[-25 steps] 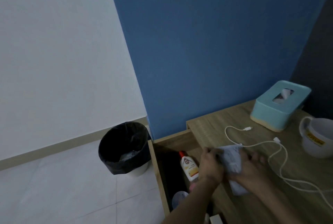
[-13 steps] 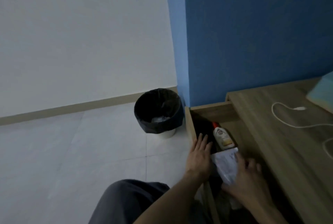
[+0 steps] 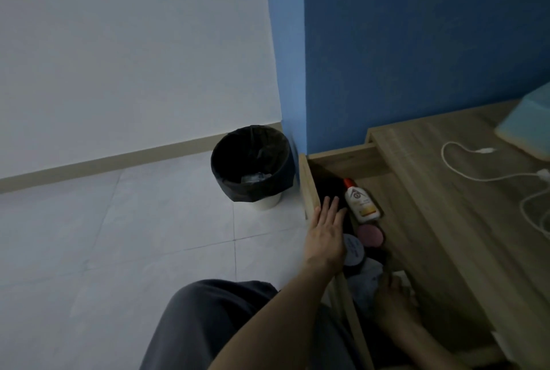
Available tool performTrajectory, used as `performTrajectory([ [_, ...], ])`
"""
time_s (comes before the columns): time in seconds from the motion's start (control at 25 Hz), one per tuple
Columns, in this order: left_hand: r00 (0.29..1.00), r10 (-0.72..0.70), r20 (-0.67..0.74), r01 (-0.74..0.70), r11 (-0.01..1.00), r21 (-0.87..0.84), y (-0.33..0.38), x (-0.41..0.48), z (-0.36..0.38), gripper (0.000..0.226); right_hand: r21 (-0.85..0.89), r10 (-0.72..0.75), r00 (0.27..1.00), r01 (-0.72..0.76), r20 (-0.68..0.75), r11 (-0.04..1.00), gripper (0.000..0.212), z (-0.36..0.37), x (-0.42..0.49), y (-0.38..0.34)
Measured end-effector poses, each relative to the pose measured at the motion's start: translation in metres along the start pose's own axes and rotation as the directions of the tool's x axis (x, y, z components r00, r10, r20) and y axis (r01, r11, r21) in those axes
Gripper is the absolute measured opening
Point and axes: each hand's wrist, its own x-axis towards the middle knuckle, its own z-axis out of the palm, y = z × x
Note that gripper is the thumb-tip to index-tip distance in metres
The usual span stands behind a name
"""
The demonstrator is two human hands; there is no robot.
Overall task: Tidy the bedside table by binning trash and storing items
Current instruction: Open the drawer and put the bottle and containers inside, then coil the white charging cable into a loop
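One open wooden drawer [image 3: 309,188] juts from the bedside table [image 3: 446,197] near the black-lined bin [image 3: 253,167], and the left hand [image 3: 326,235] lies flat, fingers straight, on its left wall. The crumpled pale packet [image 3: 365,280] sits low at the drawer's near end under the right hand [image 3: 394,302], whose grip is too dark to judge; beyond lie a white lotion bottle [image 3: 361,201], a grey lid [image 3: 352,250] and a pink lid [image 3: 370,235]. Half a second ago the packet was raised beside that bottle, hiding both lids.

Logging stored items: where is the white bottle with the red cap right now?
In the head view the bottle lies in the open drawer, right of the left hand, beyond a pink lid.
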Motion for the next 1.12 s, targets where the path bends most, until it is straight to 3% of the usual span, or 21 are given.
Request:
performTrajectory([
  [0.08,1.000,0.019,-0.022,-0.019,1.000,0.001,0.001,-0.002,0.000,0.062,-0.078,0.020,1.000,-0.021,-0.006,0.997,0.048,0.009,0.006,-0.002],
  [0.16,0.999,0.021,-0.033,-0.021,1.000,0.024,-0.001,0.000,0.004,0.064,-0.049,-0.019,1.000,0.020,0.025,0.999,0.051,0.009,0.010,-0.003],
  [0.24,0.999,0.011,-0.046,-0.011,1.000,0.012,-0.001,0.000,0.004,0.064,0.009,0.062,0.998,-0.062,0.015,0.998,0.049,0.011,0.014,0.003],
  [0.32,0.992,0.047,-0.118,-0.045,0.999,0.026,-0.005,0.001,0.011,0.065,0.089,0.038,0.977,-0.058,0.211,0.994,0.053,-0.006,0.002,0.002],
  [0.36,0.995,0.048,-0.091,-0.046,0.999,0.028,-0.003,0.002,0.011,0.067,0.077,0.042,0.962,-0.066,0.271,0.995,0.055,-0.009,-0.004,0.007],
  [0.4,0.997,0.050,-0.063,-0.047,0.997,0.053,0.001,0.001,0.006,0.069,0.177,0.033,0.958,-0.086,0.284,0.980,0.057,-0.020,-0.005,0.008],
  [0.48,0.983,0.079,-0.167,-0.067,0.995,0.077,0.009,0.004,0.002,0.064,0.335,-0.067,0.989,0.020,0.129,0.942,0.062,-0.035,0.000,0.009],
  [0.56,0.991,0.038,-0.128,-0.041,0.999,-0.027,0.020,0.008,0.003,0.057,0.542,-0.156,0.987,0.144,-0.024,0.828,0.055,-0.073,-0.001,0.013],
  [0.64,0.975,0.083,-0.206,-0.102,0.992,-0.081,0.048,0.016,-0.002,0.055,0.638,-0.050,0.961,0.219,-0.272,0.738,0.042,-0.110,0.003,0.038],
  [0.72,0.959,0.164,-0.231,-0.196,0.973,-0.124,0.091,0.021,-0.012,0.055,0.547,0.122,0.868,0.188,-0.481,0.816,0.038,-0.142,0.004,0.077],
  [0.8,0.921,0.280,-0.270,-0.319,0.941,-0.113,0.122,0.033,-0.002,0.054,0.415,0.230,0.795,0.030,-0.561,0.909,0.042,-0.161,0.011,0.119],
  [0.84,0.910,0.352,-0.220,-0.371,0.927,-0.051,0.138,0.035,0.002,0.051,0.372,0.268,0.803,-0.062,-0.533,0.926,0.043,-0.165,0.015,0.137],
  [0.88,0.911,0.403,-0.084,-0.404,0.915,0.011,0.154,0.035,0.002,0.053,0.338,0.299,0.818,-0.137,-0.491,0.931,0.043,-0.165,0.020,0.150],
  [0.96,0.871,0.440,0.216,-0.440,0.897,-0.054,0.178,0.037,0.009,0.073,0.284,0.316,0.857,-0.210,-0.407,0.936,0.035,-0.158,0.025,0.162],
  [1.0,0.893,0.374,0.251,-0.363,0.928,-0.089,0.185,0.028,0.013,0.068,0.257,0.301,0.863,-0.208,-0.406,0.944,0.026,-0.156,0.025,0.165],
  [1.04,0.872,0.271,0.407,-0.207,0.959,-0.196,0.185,0.030,0.013,0.063,0.259,0.287,0.865,-0.191,-0.411,0.947,0.018,-0.158,0.025,0.167],
  [1.08,0.897,0.256,0.360,-0.182,0.957,-0.226,0.185,0.031,0.012,0.060,0.302,0.283,0.870,-0.165,-0.404,0.939,0.012,-0.163,0.025,0.168],
  [1.12,0.945,0.254,0.207,-0.207,0.952,-0.227,0.189,0.032,0.010,0.063,0.375,0.276,0.882,-0.126,-0.381,0.919,0.011,-0.169,0.022,0.167],
])
